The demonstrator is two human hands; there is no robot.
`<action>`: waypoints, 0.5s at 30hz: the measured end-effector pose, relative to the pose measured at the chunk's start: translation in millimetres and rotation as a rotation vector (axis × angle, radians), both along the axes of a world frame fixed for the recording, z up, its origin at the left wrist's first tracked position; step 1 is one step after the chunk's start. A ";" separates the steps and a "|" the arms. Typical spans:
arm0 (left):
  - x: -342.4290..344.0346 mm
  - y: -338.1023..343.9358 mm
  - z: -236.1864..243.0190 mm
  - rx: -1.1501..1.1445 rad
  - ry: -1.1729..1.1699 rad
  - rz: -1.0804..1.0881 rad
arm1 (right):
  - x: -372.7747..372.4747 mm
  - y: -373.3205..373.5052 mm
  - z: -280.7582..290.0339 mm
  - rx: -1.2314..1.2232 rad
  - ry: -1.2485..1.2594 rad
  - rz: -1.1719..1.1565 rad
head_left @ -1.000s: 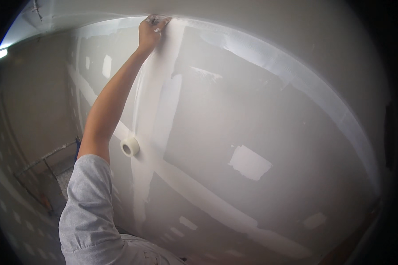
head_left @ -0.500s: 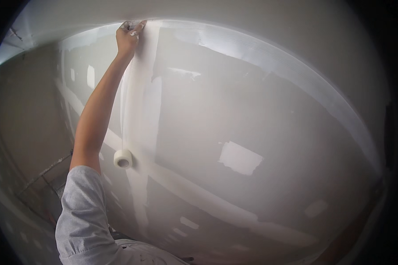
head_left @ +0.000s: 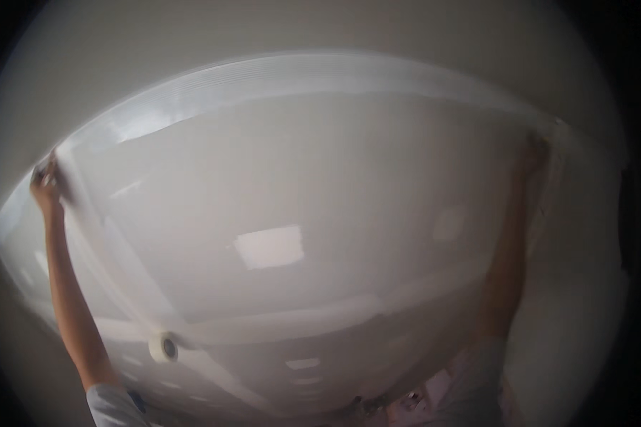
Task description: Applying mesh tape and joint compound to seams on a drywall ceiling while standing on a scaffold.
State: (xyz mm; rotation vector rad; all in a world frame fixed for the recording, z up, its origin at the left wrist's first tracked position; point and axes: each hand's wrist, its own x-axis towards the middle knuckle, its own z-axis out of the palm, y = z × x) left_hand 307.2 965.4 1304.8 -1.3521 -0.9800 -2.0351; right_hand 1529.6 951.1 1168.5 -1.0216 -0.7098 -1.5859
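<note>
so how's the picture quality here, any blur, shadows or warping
Head view: the pale band bows into an arch, likely fisheye distortion; head view: the right hand is dim and blurred, the left hand somewhat clearer, with a soft shadow beside it; head view: the corners fall to black.

Large white patch point(head_left: 271, 248), roughly rectangular, left edge ragged. Fainter patch point(head_left: 447, 223) right of the large white patch, slightly higher, blurry. Thin pale smear point(head_left: 126, 189) up-left of it. Long pale band point(head_left: 299, 322) running crosswise below it. Short white dab point(head_left: 303, 364) below it too, under that band, more faint dabs point(head_left: 308, 381) stacked beneath. Plain grey ceiling point(head_left: 320, 25) well above it. Clutter point(head_left: 410, 400) far down-right of it, pinkish-white and dark bits, too blurred to name.
</note>
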 end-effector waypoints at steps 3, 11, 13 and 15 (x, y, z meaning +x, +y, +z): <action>-16.7 -66.4 -0.8 -0.019 -0.064 0.012 | -291.4 -13.2 0.9 -0.050 0.216 0.677; 41.8 -31.3 -16.7 0.188 -0.012 -0.294 | -507.6 -107.2 32.3 -0.358 -0.175 0.458; 41.8 -38.5 -17.6 0.013 -0.080 -0.080 | -505.7 -103.2 47.3 -0.299 -0.210 0.494; 41.8 -39.3 -17.8 0.049 -0.072 -0.135 | -512.6 -92.9 53.3 -0.295 -0.182 0.489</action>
